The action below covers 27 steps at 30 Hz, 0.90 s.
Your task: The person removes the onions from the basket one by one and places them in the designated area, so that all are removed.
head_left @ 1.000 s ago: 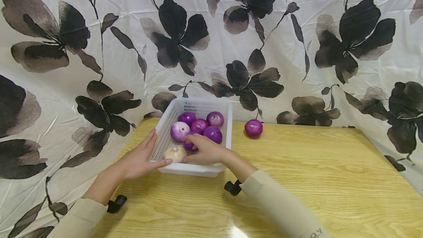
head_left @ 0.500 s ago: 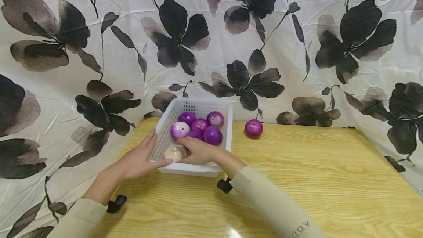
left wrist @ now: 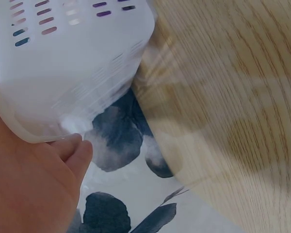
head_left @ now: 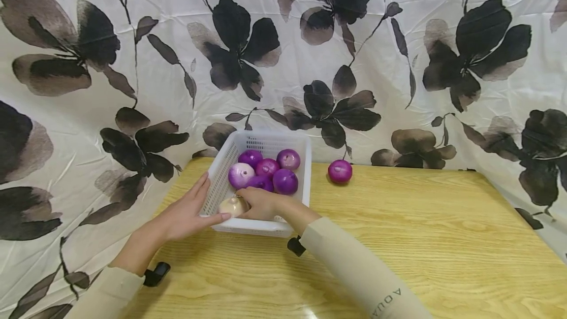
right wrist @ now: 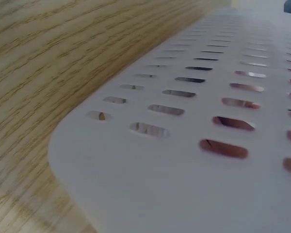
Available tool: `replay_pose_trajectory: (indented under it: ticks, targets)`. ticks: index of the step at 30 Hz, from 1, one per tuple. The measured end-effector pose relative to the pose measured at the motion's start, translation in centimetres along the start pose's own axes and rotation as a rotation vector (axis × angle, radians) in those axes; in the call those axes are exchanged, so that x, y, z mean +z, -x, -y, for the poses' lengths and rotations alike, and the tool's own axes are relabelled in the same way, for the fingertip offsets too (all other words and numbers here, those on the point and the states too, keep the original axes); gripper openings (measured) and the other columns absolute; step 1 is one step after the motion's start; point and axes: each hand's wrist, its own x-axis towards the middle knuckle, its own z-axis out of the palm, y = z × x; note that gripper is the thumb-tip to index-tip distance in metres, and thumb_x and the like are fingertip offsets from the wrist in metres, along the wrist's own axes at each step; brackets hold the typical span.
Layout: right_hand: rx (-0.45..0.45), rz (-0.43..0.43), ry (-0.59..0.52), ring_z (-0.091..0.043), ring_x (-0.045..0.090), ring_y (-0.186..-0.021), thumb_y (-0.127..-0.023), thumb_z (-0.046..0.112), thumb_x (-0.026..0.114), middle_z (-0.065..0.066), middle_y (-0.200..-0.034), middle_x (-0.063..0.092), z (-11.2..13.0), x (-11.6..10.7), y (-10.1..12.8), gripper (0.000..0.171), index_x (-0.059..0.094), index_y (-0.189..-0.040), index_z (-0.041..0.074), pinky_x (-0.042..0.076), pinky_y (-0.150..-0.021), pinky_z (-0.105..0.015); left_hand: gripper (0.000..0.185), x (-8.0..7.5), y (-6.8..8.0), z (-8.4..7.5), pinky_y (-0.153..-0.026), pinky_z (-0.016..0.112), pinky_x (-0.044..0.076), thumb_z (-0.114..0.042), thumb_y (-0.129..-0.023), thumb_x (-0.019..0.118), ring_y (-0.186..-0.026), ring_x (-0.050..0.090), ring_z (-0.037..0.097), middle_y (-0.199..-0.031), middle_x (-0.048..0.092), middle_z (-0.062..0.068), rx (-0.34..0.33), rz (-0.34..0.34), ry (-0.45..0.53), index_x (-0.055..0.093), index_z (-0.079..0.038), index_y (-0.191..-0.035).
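A white plastic basket with slotted walls holds several purple onions and a pale, cream-topped onion in its front left corner. Inside the basket, the right hand grips the pale onion from its right side, with the fingers behind it and the thumb in front. The left hand rests at the basket's front left corner. Its fingers lie straight along the outside of the left wall and its thumb lies over the front rim. In the left wrist view, the fingertips show right under the basket rim.
One loose purple onion sits on the wooden table, right of the basket near the back edge. A white cloth with dark flowers hangs behind and along the left side. Slotted basket wall fills much of the right wrist view.
The right hand has moved from over the purple onions, down and left to the pale onion, and now grips it. The right forearm swung left. The left hand and the basket have stayed put.
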Motion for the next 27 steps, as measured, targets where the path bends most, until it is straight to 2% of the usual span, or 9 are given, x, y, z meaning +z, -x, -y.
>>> replay_pose_trajectory:
  ticks: [11, 20, 27]
  targets:
    - [0.022, 0.004, -0.014, -0.010, 0.058, -0.103, -0.100, 0.027, 0.068, -0.001, -0.113, 0.064, 0.1, 0.6, -0.2, 0.049, 0.052, -0.141, 0.006, 0.047, -0.096, -0.022, 0.120, 0.0, -0.1, 0.1, -0.118, 0.065, 0.025, -0.075, -0.090, 0.057, -0.151, 0.016, 0.051, -0.170, -0.005, 0.022, 0.004, 0.003, -0.006, 0.007, 0.008, -0.160]
    - [0.023, 0.012, 0.004, -0.010, 0.055, -0.090, -0.103, 0.028, 0.064, 0.000, -0.101, 0.059, 0.4, 1.1, -0.7, 0.042, 0.052, -0.135, 0.005, 0.046, -0.082, -0.021, 0.118, 0.3, 0.1, 0.2, -0.118, 0.065, 0.025, -0.073, -0.091, 0.058, -0.150, 0.017, 0.052, -0.170, -0.003, 0.024, 0.021, -0.007, 0.000, 0.008, 0.009, -0.160]
    - [0.000, -0.056, 0.003, -0.009, 0.054, -0.080, -0.101, 0.030, 0.067, 0.003, -0.089, 0.057, 0.3, 0.4, 0.0, 0.039, 0.056, -0.129, 0.004, 0.045, -0.071, -0.019, 0.119, 0.2, -0.2, 0.2, -0.118, 0.065, 0.025, -0.074, -0.090, 0.058, -0.151, 0.016, 0.052, -0.170, -0.003, 0.023, 0.018, -0.007, 0.007, 0.009, 0.009, -0.160]
